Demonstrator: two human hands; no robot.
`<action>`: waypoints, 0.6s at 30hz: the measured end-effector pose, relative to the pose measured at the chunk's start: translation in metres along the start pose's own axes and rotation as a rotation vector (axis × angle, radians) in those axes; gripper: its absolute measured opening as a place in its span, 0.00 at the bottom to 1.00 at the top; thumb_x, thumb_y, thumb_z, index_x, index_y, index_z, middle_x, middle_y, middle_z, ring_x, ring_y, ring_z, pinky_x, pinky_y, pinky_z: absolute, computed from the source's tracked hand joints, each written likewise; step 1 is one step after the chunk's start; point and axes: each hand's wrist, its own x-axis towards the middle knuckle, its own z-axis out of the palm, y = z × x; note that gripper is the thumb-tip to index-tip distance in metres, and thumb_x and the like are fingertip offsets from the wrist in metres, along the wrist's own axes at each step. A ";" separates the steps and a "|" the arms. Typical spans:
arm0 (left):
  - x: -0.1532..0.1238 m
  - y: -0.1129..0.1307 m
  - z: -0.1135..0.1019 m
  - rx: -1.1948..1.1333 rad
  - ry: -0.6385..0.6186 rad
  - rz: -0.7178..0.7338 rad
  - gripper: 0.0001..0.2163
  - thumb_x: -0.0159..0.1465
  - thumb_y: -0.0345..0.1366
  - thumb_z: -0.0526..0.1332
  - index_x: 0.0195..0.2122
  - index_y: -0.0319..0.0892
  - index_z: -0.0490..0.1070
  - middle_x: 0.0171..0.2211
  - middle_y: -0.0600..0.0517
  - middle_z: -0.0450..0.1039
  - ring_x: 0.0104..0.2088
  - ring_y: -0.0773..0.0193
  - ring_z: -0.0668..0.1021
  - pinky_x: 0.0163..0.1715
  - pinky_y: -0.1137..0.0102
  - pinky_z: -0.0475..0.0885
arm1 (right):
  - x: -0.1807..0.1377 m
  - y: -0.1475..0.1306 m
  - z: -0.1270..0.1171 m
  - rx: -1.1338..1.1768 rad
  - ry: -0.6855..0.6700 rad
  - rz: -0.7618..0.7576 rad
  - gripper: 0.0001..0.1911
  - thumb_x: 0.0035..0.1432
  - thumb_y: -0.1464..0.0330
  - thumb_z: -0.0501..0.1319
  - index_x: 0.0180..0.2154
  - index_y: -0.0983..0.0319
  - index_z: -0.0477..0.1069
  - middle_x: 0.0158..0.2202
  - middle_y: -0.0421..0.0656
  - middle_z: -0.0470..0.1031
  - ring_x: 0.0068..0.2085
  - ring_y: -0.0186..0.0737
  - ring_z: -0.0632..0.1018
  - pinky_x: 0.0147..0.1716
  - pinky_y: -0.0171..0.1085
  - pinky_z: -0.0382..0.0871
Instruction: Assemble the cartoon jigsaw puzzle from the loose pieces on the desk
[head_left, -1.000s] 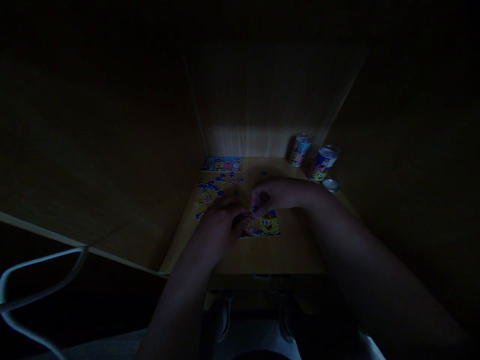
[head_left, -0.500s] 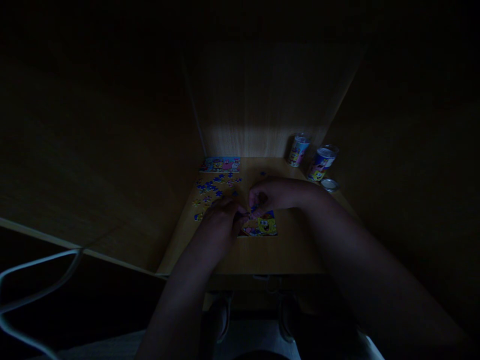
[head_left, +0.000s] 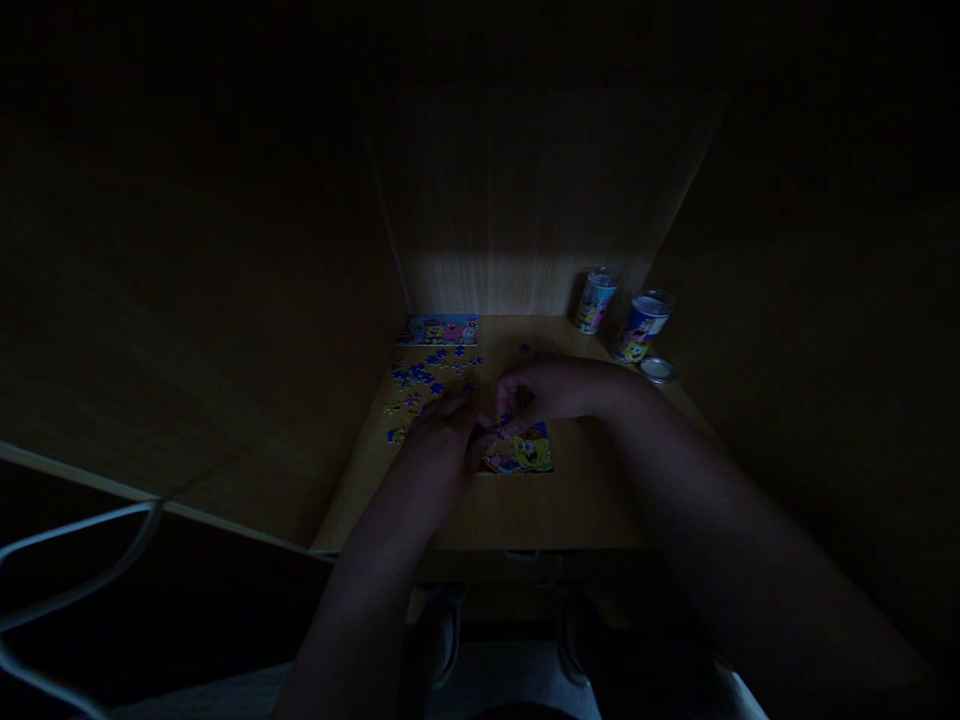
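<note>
A partly joined cartoon jigsaw puzzle (head_left: 531, 452), mostly yellow and blue, lies flat near the front of the wooden surface. At its upper left edge my left hand (head_left: 448, 432) is closed, thumb and forefinger together; what they hold, if anything, is hidden. My right hand (head_left: 529, 392) meets it from the right, fingertips pinched on a small blue puzzle piece (head_left: 505, 417) just above the puzzle. Loose puzzle pieces (head_left: 420, 375), mainly blue with some yellow, are scattered beyond my left hand.
A cartoon picture card (head_left: 439, 330) lies at the back left. Two printed cans (head_left: 596, 302) with clear tops stand at the back right, beside a round metal lid (head_left: 658, 370). One stray piece (head_left: 525, 348) lies near the back. Wooden panels enclose the surface; a white cable (head_left: 75, 540) hangs left.
Both hands stay almost in place at the puzzle's upper edge, with only slight finger movement. The view has shifted very slightly.
</note>
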 end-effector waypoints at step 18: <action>-0.002 -0.001 0.001 0.016 0.035 0.013 0.05 0.71 0.31 0.69 0.45 0.47 0.82 0.46 0.48 0.79 0.49 0.52 0.81 0.52 0.56 0.77 | 0.001 0.000 0.001 -0.013 -0.006 0.002 0.16 0.57 0.58 0.78 0.42 0.60 0.81 0.39 0.41 0.84 0.40 0.39 0.81 0.38 0.35 0.71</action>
